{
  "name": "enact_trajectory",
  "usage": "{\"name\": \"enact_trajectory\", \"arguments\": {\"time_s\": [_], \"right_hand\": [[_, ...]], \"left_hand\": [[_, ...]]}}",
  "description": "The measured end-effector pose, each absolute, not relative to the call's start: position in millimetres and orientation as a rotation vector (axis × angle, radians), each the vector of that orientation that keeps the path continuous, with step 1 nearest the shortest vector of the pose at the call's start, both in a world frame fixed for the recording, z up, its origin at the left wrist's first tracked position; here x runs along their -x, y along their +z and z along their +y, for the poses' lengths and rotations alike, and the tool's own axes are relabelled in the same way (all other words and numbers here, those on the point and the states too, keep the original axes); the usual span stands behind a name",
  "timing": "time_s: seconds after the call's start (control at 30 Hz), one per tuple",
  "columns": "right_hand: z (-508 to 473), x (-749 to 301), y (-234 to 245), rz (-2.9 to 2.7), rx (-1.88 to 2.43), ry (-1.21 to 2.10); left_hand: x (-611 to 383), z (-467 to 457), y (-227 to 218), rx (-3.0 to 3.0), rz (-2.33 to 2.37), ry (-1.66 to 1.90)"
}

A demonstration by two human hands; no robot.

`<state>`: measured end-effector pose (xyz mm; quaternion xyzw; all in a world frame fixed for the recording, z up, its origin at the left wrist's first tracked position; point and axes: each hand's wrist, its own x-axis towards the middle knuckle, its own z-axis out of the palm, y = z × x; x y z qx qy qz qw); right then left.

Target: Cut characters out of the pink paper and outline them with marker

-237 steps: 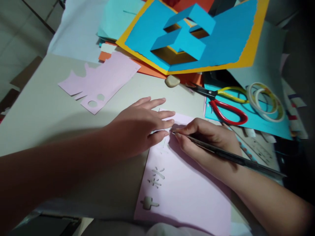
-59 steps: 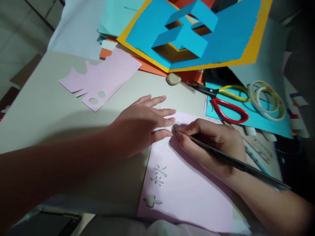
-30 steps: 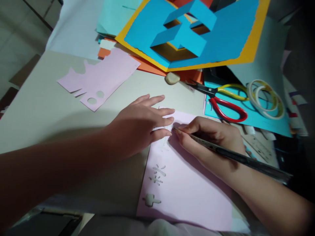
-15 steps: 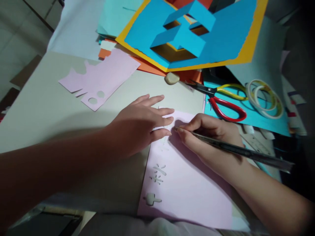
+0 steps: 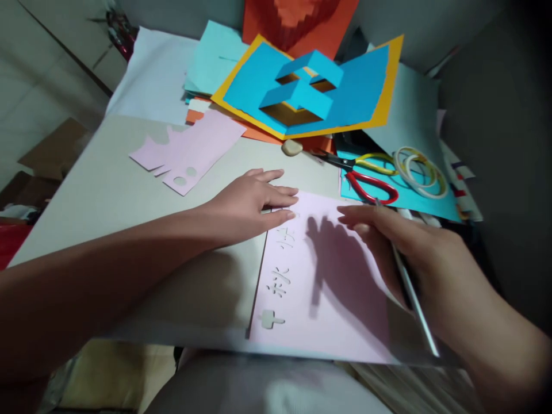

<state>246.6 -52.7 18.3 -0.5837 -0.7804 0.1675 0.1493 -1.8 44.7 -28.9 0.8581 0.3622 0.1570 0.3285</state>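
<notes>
A pink sheet of paper [image 5: 328, 310] lies near the table's front edge, with characters cut through it along its left side. My left hand [image 5: 254, 204] rests flat on the sheet's upper left corner, fingers spread. My right hand [image 5: 405, 241] is raised over the sheet's right part, casting a shadow on it. Tucked in its curled fingers is a slim metal craft knife [image 5: 416, 307], one end slanting down toward the wrist. Its blade cannot be made out. Scissors [image 5: 353, 167] with one yellow and one red handle lie beyond my right hand.
A blue and yellow pop-up card [image 5: 366, 92] stands open at the back, with an orange card [image 5: 297, 26] behind it. A pebble [image 5: 292, 148] and tape rolls [image 5: 425, 175] lie near the scissors. A cut pink scrap [image 5: 194, 146] is at the left.
My right hand has lifted off the paper and drawn right, and the craft knife has swung from a writing-like hold to pointing back. My left hand stays on the sheet. The view has tilted up.
</notes>
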Motion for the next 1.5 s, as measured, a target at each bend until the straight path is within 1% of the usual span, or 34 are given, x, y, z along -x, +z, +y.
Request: {"name": "enact_trajectory", "arguments": {"time_s": [0.03, 0.1, 0.2, 0.3, 0.4, 0.47, 0.53, 0.63, 0.7, 0.77, 1.0, 1.07, 1.17, 1.2, 1.33, 1.43, 1.5], "right_hand": [[-62.1, -251.0, 17.6, -2.254, 1.734, 0.392], [-80.0, -256.6, 14.0, -2.142, 1.793, 0.359], [-102.0, -258.7, 6.9, -1.802, 1.878, 0.525], [-116.2, -257.3, 0.3, -1.516, 1.807, 0.671], [-125.2, -253.5, -5.9, -1.341, 1.698, 0.706], [-129.6, -248.8, -10.7, -1.417, 1.744, 0.653], [-131.6, -243.8, -17.6, -1.661, 1.800, 0.537], [-126.3, -243.5, -31.0, -2.071, 1.706, 0.350], [-117.8, -250.5, -37.5, -2.189, 1.657, 0.234], [-108.5, -261.0, -38.0, -2.259, 1.639, 0.293], [-89.1, -274.0, -7.5, -2.546, 1.324, 0.823], [-89.7, -266.6, -6.3, -2.572, 1.320, 0.743], [-97.6, -250.8, -17.3, -2.402, 1.506, 0.259], [-100.6, -245.7, -22.1, -2.333, 1.538, 0.175], [-99.6, -236.1, -28.4, -2.431, 1.496, 0.186], [-84.1, -238.5, -15.4, -2.667, 1.299, 0.437], [-75.5, -238.5, -7.3, -2.705, 1.283, 0.389]], "left_hand": [[2.3, 44.6, -29.4, -2.234, 0.941, 0.429], [2.8, 44.3, -31.2, -2.220, 0.933, 0.473], [2.4, 44.6, -34.2, -2.197, 0.934, 0.515], [1.6, 45.5, -35.6, -2.195, 0.943, 0.530], [1.2, 45.9, -35.2, -2.203, 0.945, 0.533], [1.2, 46.0, -34.7, -2.196, 0.946, 0.532], [1.6, 46.1, -34.1, -2.181, 0.952, 0.532], [2.9, 46.6, -32.8, -2.139, 0.990, 0.544], [4.5, 47.3, -31.4, -2.089, 1.036, 0.560], [6.8, 48.6, -29.7, -2.031, 1.072, 0.568], [15.7, 58.7, -25.5, -1.959, 1.036, 0.512], [17.1, 61.1, -24.3, -1.971, 1.012, 0.482], [18.0, 62.4, -22.7, -1.977, 1.001, 0.456], [18.1, 62.3, -22.3, -1.975, 1.004, 0.454], [18.7, 61.4, -21.5, -1.969, 1.011, 0.461], [20.3, 62.0, -21.5, -1.984, 0.997, 0.471], [21.5, 63.1, -22.3, -2.003, 0.995, 0.482]]}}
